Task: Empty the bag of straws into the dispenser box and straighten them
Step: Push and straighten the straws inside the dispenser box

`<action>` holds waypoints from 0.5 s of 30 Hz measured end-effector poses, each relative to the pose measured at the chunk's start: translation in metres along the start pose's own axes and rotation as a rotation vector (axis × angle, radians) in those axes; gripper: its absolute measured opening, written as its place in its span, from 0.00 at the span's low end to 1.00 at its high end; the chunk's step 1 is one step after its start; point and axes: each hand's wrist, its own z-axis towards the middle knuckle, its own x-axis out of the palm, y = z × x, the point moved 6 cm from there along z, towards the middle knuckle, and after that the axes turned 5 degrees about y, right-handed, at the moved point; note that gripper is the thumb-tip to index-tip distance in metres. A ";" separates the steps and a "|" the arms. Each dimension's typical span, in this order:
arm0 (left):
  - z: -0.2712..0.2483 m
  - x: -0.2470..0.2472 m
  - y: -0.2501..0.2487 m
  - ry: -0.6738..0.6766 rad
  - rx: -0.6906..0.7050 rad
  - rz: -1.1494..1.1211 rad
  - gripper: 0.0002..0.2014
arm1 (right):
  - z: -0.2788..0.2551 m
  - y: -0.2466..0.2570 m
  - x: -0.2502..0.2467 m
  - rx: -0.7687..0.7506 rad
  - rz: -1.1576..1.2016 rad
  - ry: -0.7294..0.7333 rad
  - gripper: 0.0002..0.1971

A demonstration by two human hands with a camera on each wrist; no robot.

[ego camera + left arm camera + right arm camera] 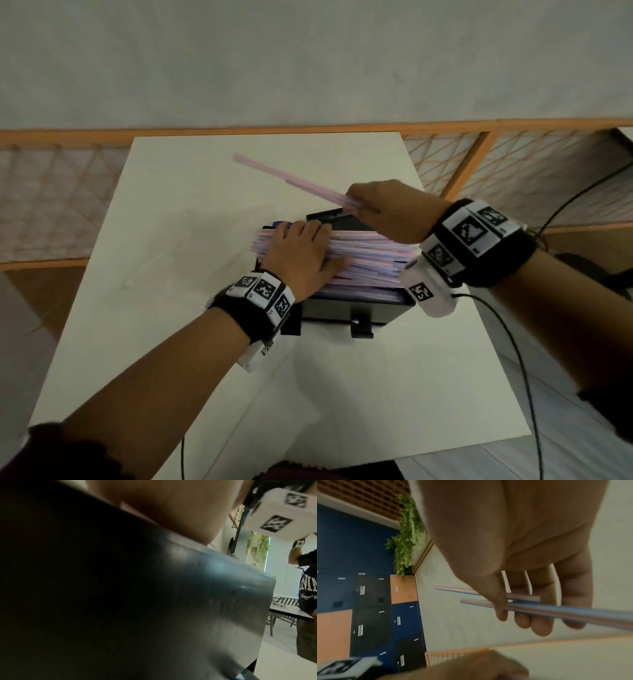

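Observation:
A black dispenser box point(346, 310) stands mid-table, heaped with pink and blue striped straws point(370, 260) lying left to right. My left hand point(301, 255) rests flat on the left end of the pile, fingers spread. My right hand point(383, 209) hovers over the box's far side and pinches a few loose straws point(287, 181) that point up and to the left; in the right wrist view thumb and fingers pinch these straws point(556, 610). In the left wrist view the box's dark wall point(154, 601) fills most of the frame. No bag is in sight.
The white table point(171, 240) carries only the box. A low orange-framed lattice partition point(513, 164) runs behind it. Black cables point(524, 377) trail from my right wrist over the table's right edge. Another person point(307, 588) stands at a table further off.

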 end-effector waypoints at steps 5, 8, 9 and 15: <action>-0.006 -0.008 -0.004 -0.062 -0.005 -0.060 0.33 | -0.011 -0.002 0.047 0.106 -0.107 -0.129 0.14; -0.011 -0.007 0.000 -0.075 0.020 -0.025 0.30 | -0.019 -0.005 0.063 0.171 -0.124 -0.234 0.16; -0.012 -0.005 0.002 -0.076 0.018 -0.040 0.29 | -0.020 -0.006 0.067 0.183 -0.112 -0.252 0.16; -0.015 0.006 0.013 -0.049 -0.034 -0.064 0.36 | -0.021 0.002 0.095 0.184 0.113 -0.188 0.25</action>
